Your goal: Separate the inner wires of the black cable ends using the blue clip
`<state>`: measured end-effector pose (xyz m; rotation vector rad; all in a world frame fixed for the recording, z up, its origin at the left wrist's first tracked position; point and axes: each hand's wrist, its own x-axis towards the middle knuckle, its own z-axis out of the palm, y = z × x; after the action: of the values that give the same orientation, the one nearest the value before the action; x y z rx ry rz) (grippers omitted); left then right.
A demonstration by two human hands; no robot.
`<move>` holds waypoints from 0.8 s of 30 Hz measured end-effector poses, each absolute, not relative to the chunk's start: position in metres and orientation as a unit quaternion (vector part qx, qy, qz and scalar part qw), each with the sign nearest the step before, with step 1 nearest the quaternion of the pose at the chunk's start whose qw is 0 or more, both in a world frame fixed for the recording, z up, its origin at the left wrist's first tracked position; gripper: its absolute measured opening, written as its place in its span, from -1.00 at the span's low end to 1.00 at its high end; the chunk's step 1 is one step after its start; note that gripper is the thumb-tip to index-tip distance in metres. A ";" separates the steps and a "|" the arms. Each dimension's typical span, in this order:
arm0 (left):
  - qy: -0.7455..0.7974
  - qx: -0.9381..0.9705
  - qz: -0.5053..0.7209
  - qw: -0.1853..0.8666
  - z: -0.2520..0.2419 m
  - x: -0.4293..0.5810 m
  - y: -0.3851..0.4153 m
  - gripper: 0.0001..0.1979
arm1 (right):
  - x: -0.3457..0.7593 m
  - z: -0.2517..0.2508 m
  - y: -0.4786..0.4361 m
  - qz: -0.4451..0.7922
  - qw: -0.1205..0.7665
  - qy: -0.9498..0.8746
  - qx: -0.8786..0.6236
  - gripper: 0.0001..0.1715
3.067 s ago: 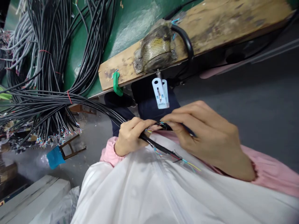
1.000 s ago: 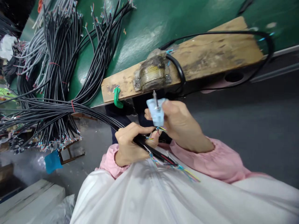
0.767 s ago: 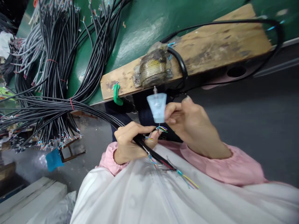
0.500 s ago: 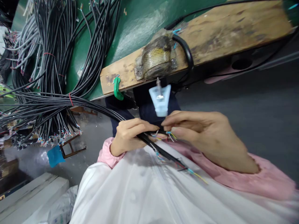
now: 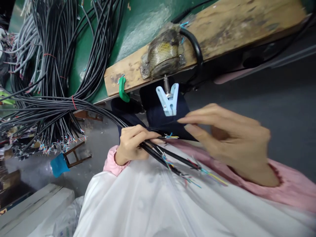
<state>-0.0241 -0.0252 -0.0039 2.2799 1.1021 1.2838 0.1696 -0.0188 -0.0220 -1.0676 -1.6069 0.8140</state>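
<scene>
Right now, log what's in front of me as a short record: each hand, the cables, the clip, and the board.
Left hand: closed around black cables
Right hand: thumb and forefinger near each other, below the clip; unclear whether they pinch anything
Cables: bundled with a red tie; stripped ends show coloured wires
Clip: light blue, on a metal shaft
Board: wooden; carries what looks like a motor; green hook at its edge

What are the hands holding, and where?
The left hand grips black cables near their stripped ends; whether the right hand pinches anything is unclear.
</scene>
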 end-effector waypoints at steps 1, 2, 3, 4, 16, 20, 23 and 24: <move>0.388 0.793 0.444 0.153 -0.003 -0.023 -0.026 -0.71 | 0.167 -0.022 -0.019 0.358 0.511 -0.668 -0.406 -0.81; 0.395 0.792 0.439 0.155 -0.001 -0.023 -0.026 -0.70 | 0.164 -0.022 -0.019 0.383 0.520 -0.669 -0.369 -0.78; 0.402 0.791 0.435 0.155 -0.001 -0.023 -0.027 -0.68 | 0.162 -0.023 -0.019 0.409 0.525 -0.666 -0.338 -0.78; 0.407 0.790 0.431 0.156 0.000 -0.023 -0.027 -0.67 | 0.159 -0.024 -0.018 0.435 0.528 -0.657 -0.316 -0.79; 0.408 0.787 0.431 0.170 -0.002 -0.028 -0.032 -0.62 | 0.140 -0.026 -0.008 0.591 0.528 -0.561 -0.238 -0.77; 0.418 0.782 0.433 0.160 -0.002 -0.027 -0.033 -0.61 | 0.140 -0.024 -0.014 0.488 0.572 -0.590 -0.295 -0.88; 0.423 0.776 0.437 0.165 -0.003 -0.026 -0.034 -0.61 | 0.142 -0.024 -0.017 0.467 0.573 -0.589 -0.326 -0.87; 0.422 0.776 0.439 0.167 -0.003 -0.027 -0.034 -0.62 | 0.143 -0.024 -0.017 0.472 0.566 -0.592 -0.326 -0.88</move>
<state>-0.0267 -0.0344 -0.0035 2.2081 1.2010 1.2482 0.1429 -0.0167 -0.0241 -0.7660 -1.3912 1.1107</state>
